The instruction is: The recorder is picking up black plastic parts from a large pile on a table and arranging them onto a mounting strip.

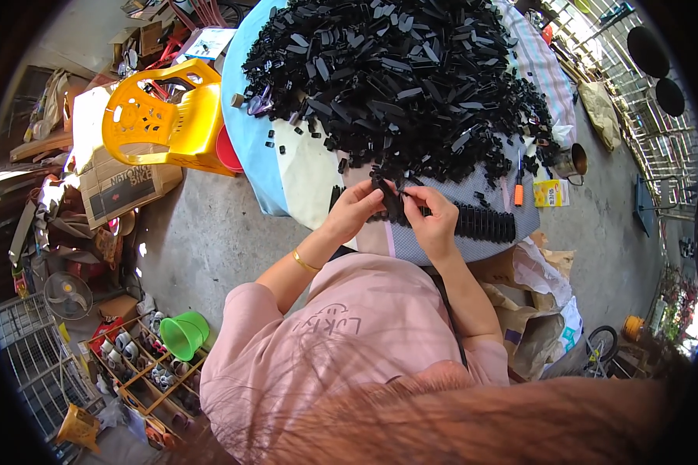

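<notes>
Our left hand [352, 208] pinches a black part [388, 200]; just right of it our right hand [434, 218] is narrowed, on what we cannot tell. Beyond our hands, a black heap [395, 85] lies on the table [305, 172].

The pink T-shirt [380, 294] bears dark lettering [332, 324]; a gold-coloured bracelet [305, 263] shows.

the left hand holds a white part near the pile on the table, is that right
Not quite: the part is black, not white, as the head view shows. The left hand does hold it near the pile on the table.
</notes>
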Demonstrator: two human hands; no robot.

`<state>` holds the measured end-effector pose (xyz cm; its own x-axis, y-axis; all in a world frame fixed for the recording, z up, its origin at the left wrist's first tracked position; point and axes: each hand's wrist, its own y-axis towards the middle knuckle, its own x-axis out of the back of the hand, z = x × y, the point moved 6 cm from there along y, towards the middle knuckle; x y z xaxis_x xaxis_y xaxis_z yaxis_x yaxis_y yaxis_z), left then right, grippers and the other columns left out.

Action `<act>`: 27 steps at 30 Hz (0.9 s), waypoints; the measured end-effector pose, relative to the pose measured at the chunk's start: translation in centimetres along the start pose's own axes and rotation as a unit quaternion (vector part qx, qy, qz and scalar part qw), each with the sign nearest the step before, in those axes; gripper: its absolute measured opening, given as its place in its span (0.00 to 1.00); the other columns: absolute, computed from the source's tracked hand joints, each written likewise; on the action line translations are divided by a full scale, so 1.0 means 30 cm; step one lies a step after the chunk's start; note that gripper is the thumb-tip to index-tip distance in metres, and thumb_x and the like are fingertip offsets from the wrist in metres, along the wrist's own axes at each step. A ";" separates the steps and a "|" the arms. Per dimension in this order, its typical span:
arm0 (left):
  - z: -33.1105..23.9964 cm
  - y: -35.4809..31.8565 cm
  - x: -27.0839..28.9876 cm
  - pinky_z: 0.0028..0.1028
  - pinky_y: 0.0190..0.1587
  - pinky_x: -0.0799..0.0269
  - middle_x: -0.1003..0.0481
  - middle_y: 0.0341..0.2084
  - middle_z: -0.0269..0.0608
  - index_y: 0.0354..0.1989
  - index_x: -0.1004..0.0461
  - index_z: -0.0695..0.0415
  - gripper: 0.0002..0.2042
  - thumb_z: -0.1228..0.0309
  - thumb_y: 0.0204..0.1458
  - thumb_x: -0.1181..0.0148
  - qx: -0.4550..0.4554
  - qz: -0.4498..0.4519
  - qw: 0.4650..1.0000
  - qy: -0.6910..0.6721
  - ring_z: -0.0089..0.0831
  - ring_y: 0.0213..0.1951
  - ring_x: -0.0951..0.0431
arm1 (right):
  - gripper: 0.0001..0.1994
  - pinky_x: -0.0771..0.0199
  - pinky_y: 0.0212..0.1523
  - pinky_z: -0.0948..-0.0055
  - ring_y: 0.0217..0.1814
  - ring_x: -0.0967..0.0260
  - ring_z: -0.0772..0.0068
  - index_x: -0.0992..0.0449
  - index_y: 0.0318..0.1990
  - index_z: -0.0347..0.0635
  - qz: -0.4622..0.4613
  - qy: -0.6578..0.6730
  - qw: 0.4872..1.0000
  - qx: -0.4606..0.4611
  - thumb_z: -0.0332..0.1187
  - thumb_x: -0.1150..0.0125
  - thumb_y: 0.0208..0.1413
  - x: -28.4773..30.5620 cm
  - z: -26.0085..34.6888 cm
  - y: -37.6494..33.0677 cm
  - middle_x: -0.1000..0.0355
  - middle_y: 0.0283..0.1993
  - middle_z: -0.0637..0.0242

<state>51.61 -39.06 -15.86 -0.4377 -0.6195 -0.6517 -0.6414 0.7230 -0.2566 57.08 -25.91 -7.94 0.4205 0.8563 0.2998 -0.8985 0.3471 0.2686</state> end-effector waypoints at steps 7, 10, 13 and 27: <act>0.015 -0.026 -0.057 0.23 0.46 0.32 0.29 0.40 0.31 0.51 0.35 0.62 0.15 0.71 0.56 0.52 -0.001 0.023 0.997 0.075 0.18 0.41 0.30 | 0.08 0.29 0.29 0.71 0.29 0.31 0.61 0.26 0.31 0.37 -0.001 -0.171 0.964 0.206 0.20 0.40 0.38 -0.016 0.091 0.011 0.29 0.28 0.62; 0.019 -0.037 -0.061 0.23 0.45 0.32 0.29 0.40 0.31 0.52 0.35 0.61 0.16 0.71 0.56 0.52 -0.010 -0.004 0.997 0.081 0.18 0.41 0.31 | 0.08 0.30 0.29 0.71 0.29 0.32 0.63 0.26 0.31 0.36 0.006 -0.208 0.957 0.203 0.22 0.41 0.40 -0.029 0.080 -0.010 0.30 0.28 0.63; 0.035 -0.044 -0.041 0.22 0.44 0.33 0.29 0.40 0.31 0.52 0.35 0.61 0.16 0.70 0.56 0.51 -0.011 -0.013 0.996 0.087 0.17 0.41 0.31 | 0.09 0.31 0.29 0.70 0.30 0.33 0.63 0.26 0.33 0.35 0.074 -0.218 0.952 0.202 0.23 0.42 0.41 -0.047 0.079 -0.014 0.32 0.28 0.63; -0.007 -0.073 0.110 0.21 0.40 0.31 0.28 0.38 0.35 0.54 0.39 0.64 0.19 0.73 0.54 0.48 0.043 -0.026 0.970 0.236 0.18 0.37 0.28 | 0.14 0.34 0.39 0.65 0.36 0.34 0.58 0.27 0.42 0.36 0.164 -0.163 0.960 0.157 0.25 0.46 0.45 -0.137 -0.013 -0.070 0.32 0.35 0.60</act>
<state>51.43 -42.76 -17.29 -0.6588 -0.7125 -0.2417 -0.6249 0.6971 -0.3516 57.18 -30.02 -10.09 0.1839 0.7173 0.6720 -0.9283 -0.0979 0.3586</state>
